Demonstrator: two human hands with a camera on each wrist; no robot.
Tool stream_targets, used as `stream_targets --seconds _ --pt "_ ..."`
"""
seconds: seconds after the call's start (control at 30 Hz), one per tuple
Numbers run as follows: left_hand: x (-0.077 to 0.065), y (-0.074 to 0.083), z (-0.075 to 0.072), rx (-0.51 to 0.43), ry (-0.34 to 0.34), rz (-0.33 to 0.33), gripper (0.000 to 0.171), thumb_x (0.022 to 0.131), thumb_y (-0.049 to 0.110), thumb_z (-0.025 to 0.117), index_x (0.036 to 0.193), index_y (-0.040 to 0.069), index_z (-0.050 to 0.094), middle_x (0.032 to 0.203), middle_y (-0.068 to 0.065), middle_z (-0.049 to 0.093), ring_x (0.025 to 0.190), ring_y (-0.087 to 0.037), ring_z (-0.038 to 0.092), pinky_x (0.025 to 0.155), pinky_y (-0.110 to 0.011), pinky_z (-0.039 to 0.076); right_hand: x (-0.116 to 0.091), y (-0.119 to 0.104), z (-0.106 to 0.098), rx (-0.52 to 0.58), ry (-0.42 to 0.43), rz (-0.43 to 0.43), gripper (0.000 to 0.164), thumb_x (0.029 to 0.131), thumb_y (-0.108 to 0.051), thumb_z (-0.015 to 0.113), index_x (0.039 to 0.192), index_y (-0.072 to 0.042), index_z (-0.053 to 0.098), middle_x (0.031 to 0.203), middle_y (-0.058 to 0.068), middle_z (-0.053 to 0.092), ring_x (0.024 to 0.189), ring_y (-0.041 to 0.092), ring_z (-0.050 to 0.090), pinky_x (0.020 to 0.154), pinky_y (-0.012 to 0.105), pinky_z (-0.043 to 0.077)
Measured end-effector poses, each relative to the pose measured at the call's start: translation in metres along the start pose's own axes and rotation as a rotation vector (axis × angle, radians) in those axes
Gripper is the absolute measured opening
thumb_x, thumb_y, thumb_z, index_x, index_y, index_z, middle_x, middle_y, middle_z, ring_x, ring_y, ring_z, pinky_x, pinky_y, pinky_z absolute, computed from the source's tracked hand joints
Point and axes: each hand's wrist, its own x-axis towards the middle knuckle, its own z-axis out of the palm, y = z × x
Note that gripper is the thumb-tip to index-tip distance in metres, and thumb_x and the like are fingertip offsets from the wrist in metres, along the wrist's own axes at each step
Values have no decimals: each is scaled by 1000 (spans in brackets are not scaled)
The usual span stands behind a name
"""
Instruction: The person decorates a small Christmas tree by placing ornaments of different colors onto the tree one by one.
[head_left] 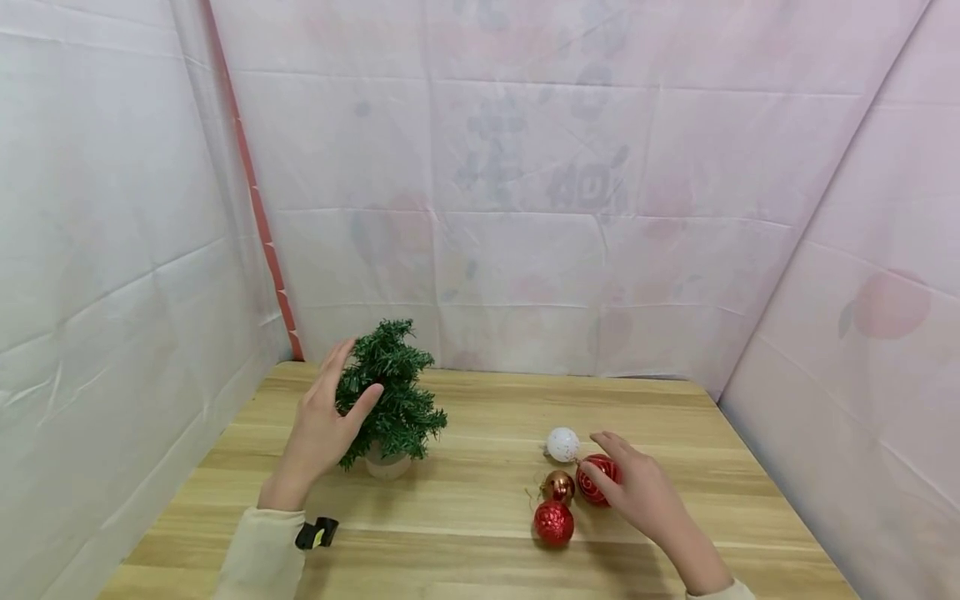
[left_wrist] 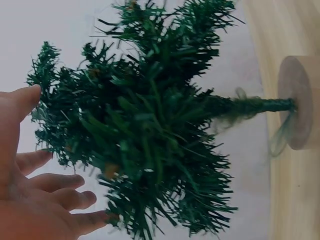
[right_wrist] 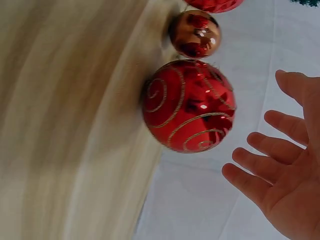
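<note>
A small green artificial Christmas tree (head_left: pixel 393 379) stands upright on a round pale base (head_left: pixel 387 463) at the left of the table. My left hand (head_left: pixel 321 429) is at the tree's left side, fingers spread; in the left wrist view its fingertips reach the outer branches (left_wrist: pixel 145 125). On the right, my right hand (head_left: pixel 637 487) hovers over a large red Christmas bauble with gold swirls (right_wrist: pixel 190 106), fingers apart and holding nothing. Beside that bauble lie a copper bauble (head_left: pixel 558 486), a textured red bauble (head_left: pixel 553 523) and a white speckled bauble (head_left: pixel 562 445).
The wooden table (head_left: pixel 480 558) is walled by pale fabric sheets (head_left: pixel 510 267) at the back and both sides. A red strip (head_left: pixel 258 208) runs down the back left corner. A black strap piece (head_left: pixel 317 533) sits at the left wrist.
</note>
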Motion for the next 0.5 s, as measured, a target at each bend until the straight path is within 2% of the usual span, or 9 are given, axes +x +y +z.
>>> stream_targets --seconds 0.2,0.4,0.5 --pt "-3 -7 -1 10 -16 -43 79 105 39 65 170 28 22 173 -17 27 155 -48 33 117 -73 33 -7 8 3 -22 -21 27 50 96 -27 78 138 -1 67 140 30 64 125 52 65 100 66 54" --pt "-6 -13 2 -7 -66 -110 81 106 45 62 170 34 14 173 -18 28 154 -51 32 117 -74 33 -11 15 9 -51 -26 42 51 96 -33 79 136 -3 69 138 32 64 118 54 67 95 66 56" --pt "-7 -16 3 -10 -82 -123 81 107 46 60 171 32 12 173 -19 27 154 -52 32 116 -75 33 -13 18 12 -57 -19 41 51 94 -33 81 134 -3 70 135 33 66 116 53 69 94 65 57"
